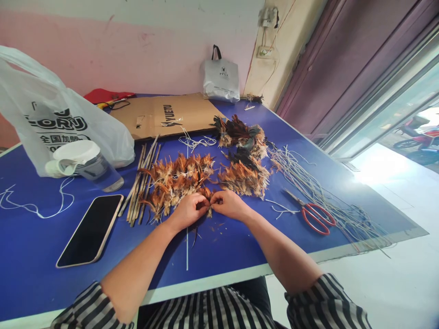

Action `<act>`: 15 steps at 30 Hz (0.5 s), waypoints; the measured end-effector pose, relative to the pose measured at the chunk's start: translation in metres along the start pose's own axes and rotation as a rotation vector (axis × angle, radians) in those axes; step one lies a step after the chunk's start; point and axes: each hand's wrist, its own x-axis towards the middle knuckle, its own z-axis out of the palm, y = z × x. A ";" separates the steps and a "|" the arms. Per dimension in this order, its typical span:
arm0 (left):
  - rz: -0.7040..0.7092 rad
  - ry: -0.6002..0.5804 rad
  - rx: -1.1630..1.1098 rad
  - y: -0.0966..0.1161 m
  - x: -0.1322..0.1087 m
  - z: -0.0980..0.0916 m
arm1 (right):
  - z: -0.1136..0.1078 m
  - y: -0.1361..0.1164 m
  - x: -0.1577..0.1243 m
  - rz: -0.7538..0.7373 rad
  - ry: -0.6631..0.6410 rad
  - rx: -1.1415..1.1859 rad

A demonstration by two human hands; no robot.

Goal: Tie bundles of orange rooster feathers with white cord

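My left hand (192,209) and my right hand (228,204) meet at the middle of the table, fingertips pinched together on a small feather bunch (206,193). Its lower end pokes out between the fingers; whether a thread is there too I cannot make out. Just beyond my left hand lie rows of orange-brown feather bunches (181,176). Past my right hand is another pile of brown feather bunches (245,176), with darker feathers (242,132) behind it. Red-handled scissors (315,217) rest to the right, their blades toward the feathers.
Pale cords (308,183) spread along the right side. At left are thin sticks (139,192), a phone (91,230), a lidded clear cup (92,164) and a white plastic bag (58,109). Flattened cardboard (147,114) and a grey bag (221,80) stand at the back.
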 end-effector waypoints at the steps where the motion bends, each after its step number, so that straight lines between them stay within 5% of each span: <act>1: 0.009 -0.001 -0.004 0.000 0.000 0.000 | 0.000 0.000 0.000 0.005 -0.004 0.000; 15: 0.051 -0.009 -0.042 0.001 0.001 -0.001 | 0.001 0.000 0.001 0.027 -0.020 -0.082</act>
